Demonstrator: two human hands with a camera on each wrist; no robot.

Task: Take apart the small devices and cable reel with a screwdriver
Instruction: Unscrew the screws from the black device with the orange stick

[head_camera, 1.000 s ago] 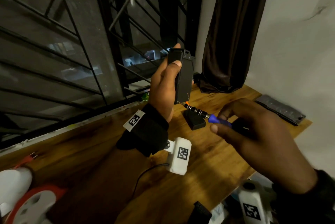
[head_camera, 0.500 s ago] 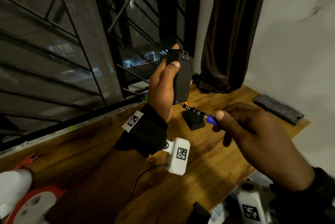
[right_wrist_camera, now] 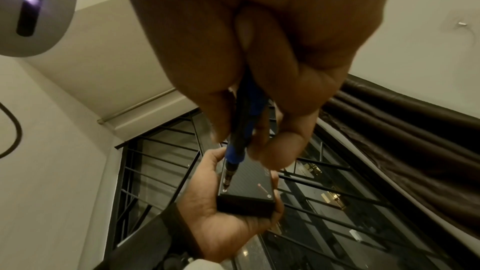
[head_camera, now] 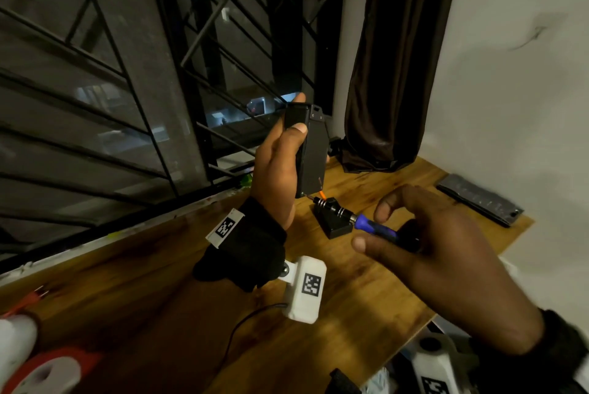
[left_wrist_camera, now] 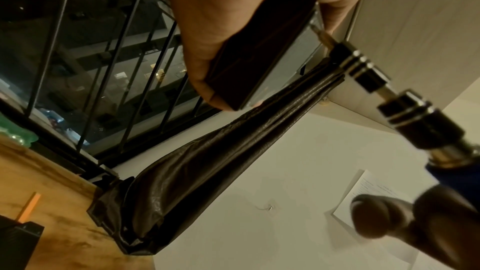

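My left hand (head_camera: 280, 167) holds a slim black box-shaped device (head_camera: 310, 151) upright above the wooden table, thumb on its near side and fingers behind it. My right hand (head_camera: 424, 240) pinches the blue handle of a small screwdriver (head_camera: 366, 221). Its metal tip sits at the device's lower corner (right_wrist_camera: 225, 189), where a screw hole shows. The wrist views show the same black device (left_wrist_camera: 262, 48) gripped in the left palm and the blue screwdriver (right_wrist_camera: 244, 130) between thumb and fingertips. A second small black box (head_camera: 334, 218) lies on the table below the screwdriver.
A grey flat strip (head_camera: 478, 199) lies near the wall on the table's right end. A red and white cable reel (head_camera: 41, 371) sits at the lower left. A barred window (head_camera: 159, 59) and a dark curtain (head_camera: 395, 68) stand behind the wooden table (head_camera: 159, 314).
My right hand's fingers have shifted on the blue handle, thumb and forefinger spreading and re-gripping as the screwdriver turns. The left hand holds the device in the same place.
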